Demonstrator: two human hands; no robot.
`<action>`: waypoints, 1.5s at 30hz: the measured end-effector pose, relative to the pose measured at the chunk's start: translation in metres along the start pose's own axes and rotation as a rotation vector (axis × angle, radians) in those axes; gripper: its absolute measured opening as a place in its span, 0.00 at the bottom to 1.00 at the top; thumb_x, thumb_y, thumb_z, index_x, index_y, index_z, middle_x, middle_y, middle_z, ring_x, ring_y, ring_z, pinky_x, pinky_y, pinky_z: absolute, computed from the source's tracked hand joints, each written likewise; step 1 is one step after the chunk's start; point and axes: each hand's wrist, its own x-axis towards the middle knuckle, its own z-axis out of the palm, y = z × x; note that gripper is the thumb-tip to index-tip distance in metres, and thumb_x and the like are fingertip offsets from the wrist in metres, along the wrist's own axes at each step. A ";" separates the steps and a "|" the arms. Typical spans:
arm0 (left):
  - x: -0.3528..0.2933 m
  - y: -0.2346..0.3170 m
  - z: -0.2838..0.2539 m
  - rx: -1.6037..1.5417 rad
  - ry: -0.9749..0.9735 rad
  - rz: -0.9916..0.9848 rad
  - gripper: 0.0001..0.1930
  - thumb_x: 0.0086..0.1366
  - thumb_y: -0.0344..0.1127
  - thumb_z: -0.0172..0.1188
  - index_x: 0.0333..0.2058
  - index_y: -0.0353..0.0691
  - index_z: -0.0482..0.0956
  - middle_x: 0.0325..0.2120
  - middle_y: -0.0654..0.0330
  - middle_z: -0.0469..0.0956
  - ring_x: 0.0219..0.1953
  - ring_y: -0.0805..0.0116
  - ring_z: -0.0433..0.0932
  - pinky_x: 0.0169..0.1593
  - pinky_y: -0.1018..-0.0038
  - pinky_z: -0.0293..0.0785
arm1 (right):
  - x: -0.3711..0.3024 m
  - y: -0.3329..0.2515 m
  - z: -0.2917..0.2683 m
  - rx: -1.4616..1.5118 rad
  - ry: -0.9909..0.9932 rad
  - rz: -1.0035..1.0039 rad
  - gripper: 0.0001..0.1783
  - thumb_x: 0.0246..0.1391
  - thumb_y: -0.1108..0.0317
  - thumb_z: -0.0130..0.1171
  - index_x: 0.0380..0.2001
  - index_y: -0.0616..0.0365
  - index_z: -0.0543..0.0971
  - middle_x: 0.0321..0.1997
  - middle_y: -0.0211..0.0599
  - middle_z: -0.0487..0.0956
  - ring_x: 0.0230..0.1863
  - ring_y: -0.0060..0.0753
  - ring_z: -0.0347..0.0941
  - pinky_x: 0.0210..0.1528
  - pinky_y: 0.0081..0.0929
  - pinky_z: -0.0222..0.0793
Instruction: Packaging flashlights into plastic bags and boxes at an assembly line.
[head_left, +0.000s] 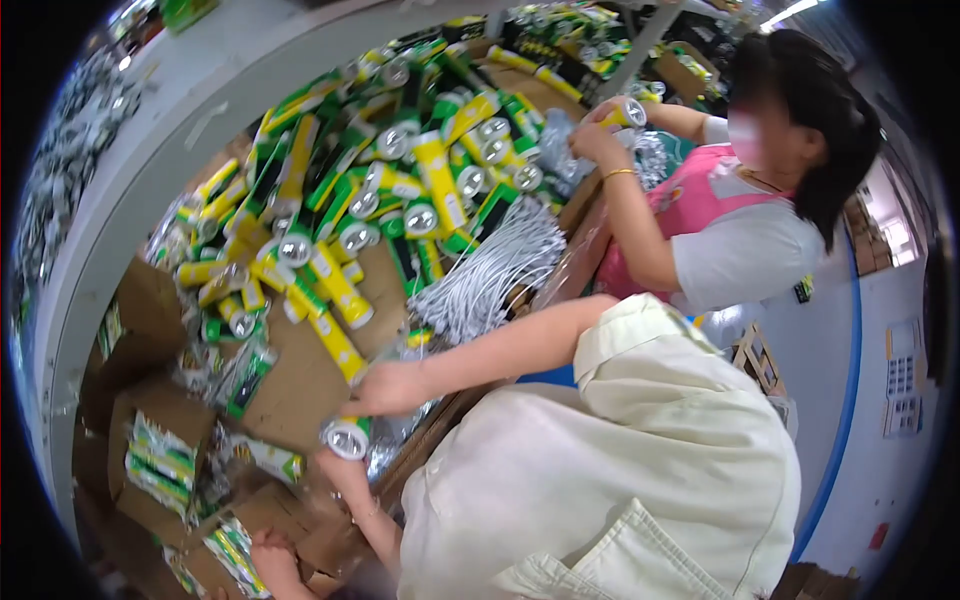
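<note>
White rims the lens of the flashlight [348, 438], which I have between my two hands at the near edge of the brown table [290, 395]. The fingers of my right hand [390, 388] are curled closed on its upper side. Those of my left hand [346, 474] touch it from below; how far they close, I can't tell. Beyond lie heaped yellow-and-green flashlights [437, 180] and white cords [490, 275]; a co-worker [700, 205] holds another flashlight [628, 113].
</note>
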 end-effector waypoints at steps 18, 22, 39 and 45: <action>-0.012 -0.014 0.012 0.251 0.243 -0.005 0.12 0.60 0.35 0.58 0.30 0.29 0.80 0.09 0.61 0.70 0.10 0.77 0.65 0.17 0.77 0.60 | -0.069 0.086 -0.095 -0.376 0.098 0.440 0.06 0.35 0.60 0.58 0.17 0.49 0.78 0.20 0.37 0.76 0.25 0.42 0.75 0.24 0.40 0.69; -0.007 -0.005 0.014 0.249 0.197 -0.003 0.12 0.60 0.35 0.59 0.31 0.29 0.81 0.10 0.66 0.69 0.10 0.80 0.64 0.15 0.80 0.59 | -0.112 0.109 -0.100 -0.349 -0.160 0.471 0.04 0.34 0.64 0.59 0.16 0.51 0.78 0.23 0.35 0.78 0.26 0.42 0.76 0.24 0.39 0.70; -0.003 -0.016 0.012 0.296 0.237 0.064 0.12 0.59 0.37 0.58 0.28 0.31 0.80 0.10 0.56 0.72 0.10 0.72 0.70 0.18 0.74 0.65 | -0.096 0.083 -0.139 -0.528 -0.037 0.493 0.05 0.44 0.64 0.57 0.24 0.49 0.80 0.26 0.35 0.78 0.28 0.43 0.76 0.28 0.40 0.70; -0.004 -0.016 0.013 0.282 0.248 0.027 0.14 0.59 0.41 0.60 0.27 0.32 0.81 0.09 0.57 0.72 0.10 0.72 0.69 0.19 0.74 0.65 | -0.010 -0.023 -0.127 0.931 0.475 0.364 0.05 0.52 0.76 0.58 0.33 0.64 0.77 0.30 0.34 0.79 0.33 0.24 0.78 0.35 0.20 0.75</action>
